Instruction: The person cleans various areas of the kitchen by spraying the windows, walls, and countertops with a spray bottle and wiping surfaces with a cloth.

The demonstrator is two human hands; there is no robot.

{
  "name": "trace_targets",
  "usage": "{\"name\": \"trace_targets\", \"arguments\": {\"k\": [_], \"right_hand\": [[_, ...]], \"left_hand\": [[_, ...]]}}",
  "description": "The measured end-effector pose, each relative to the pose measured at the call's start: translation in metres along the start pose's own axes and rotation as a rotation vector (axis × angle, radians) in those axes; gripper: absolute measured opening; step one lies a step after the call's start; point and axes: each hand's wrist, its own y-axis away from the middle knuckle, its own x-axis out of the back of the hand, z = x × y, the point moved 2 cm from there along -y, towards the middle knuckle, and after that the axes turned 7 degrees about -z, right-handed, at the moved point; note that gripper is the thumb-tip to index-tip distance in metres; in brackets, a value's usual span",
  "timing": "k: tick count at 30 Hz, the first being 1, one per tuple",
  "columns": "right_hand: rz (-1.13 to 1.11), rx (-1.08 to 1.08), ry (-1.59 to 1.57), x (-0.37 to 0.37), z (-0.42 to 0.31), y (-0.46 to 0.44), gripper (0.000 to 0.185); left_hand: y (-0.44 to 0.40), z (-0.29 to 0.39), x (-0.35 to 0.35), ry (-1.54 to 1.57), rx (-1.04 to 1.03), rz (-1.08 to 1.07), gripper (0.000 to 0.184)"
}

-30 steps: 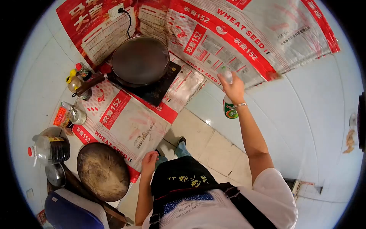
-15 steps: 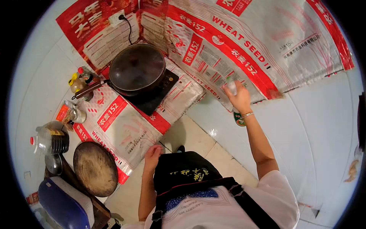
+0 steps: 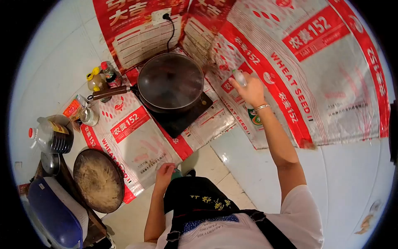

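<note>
My right hand [image 3: 251,92] is closed around the neck of a spray bottle [image 3: 254,117], whose green and white label shows below the wrist. The bottle is in front of the printed sheet on the wall, to the right of the pan. Low at the counter's front edge, my left hand [image 3: 165,173] has its fingers curled together, and nothing can be made out in them. A dark lidded pan [image 3: 171,81] rests on the black cooktop [image 3: 179,120], its handle pointing left.
Condiment bottles [image 3: 108,75] and a glass jar [image 3: 89,116] stand left of the pan. Nearer are a large oil jug [image 3: 54,136], a round wooden board [image 3: 98,180] and a blue container [image 3: 56,211]. A power cord [image 3: 171,31] hangs behind the pan.
The view has shifted, so the pan and wall sheets appear further right. My right hand with the spray bottle is now nearer the pan. My left hand stays low by the counter edge.
</note>
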Motion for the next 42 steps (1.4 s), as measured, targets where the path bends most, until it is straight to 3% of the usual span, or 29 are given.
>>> {"name": "trace_targets", "arguments": {"k": [2,6,12,14,16,18,21,25,27,30,35,42], "right_hand": [[-0.133,-0.092,0.03,-0.01,-0.005,-0.023,0.052],[-0.168,-0.112,0.084,-0.038,-0.012,-0.064,0.06],[-0.352,-0.067,0.314,-0.086,0.003,-0.09,0.052],[-0.45,-0.069,0.32,-0.102,0.016,-0.099,0.054],[-0.457,-0.09,0.323,-0.107,0.01,-0.107,0.054],[-0.321,-0.006,0.181,-0.107,0.0,-0.116,0.057],[-0.4,-0.089,0.321,-0.107,-0.017,-0.136,0.057],[-0.422,-0.038,0.313,-0.114,-0.036,-0.156,0.057],[-0.277,0.017,0.275,-0.118,-0.042,-0.168,0.056],[-0.279,0.069,0.211,-0.126,-0.038,-0.19,0.053],[-0.289,-0.043,0.257,-0.127,-0.04,-0.2,0.054],[-0.482,-0.151,0.323,-0.12,-0.032,-0.178,0.054]], "left_hand": [[-0.004,-0.006,0.006,0.055,0.016,0.049,0.021],[-0.008,-0.012,0.019,0.08,0.04,0.038,0.019],[-0.013,-0.013,0.032,0.112,-0.028,0.024,0.019],[-0.013,-0.009,0.037,0.14,0.068,0.08,0.018],[-0.014,-0.011,0.044,0.15,0.077,0.084,0.019],[-0.017,-0.012,0.049,0.162,0.082,0.082,0.019],[-0.02,-0.017,0.055,0.192,0.053,0.145,0.018],[-0.023,-0.024,0.061,0.183,0.095,0.168,0.019],[-0.022,-0.026,0.063,0.184,0.096,0.169,0.019],[-0.024,-0.033,0.068,0.196,0.089,0.155,0.018],[-0.022,-0.023,0.071,0.23,0.059,0.166,0.018],[-0.032,-0.03,0.076,0.137,0.055,0.18,0.019]]}}
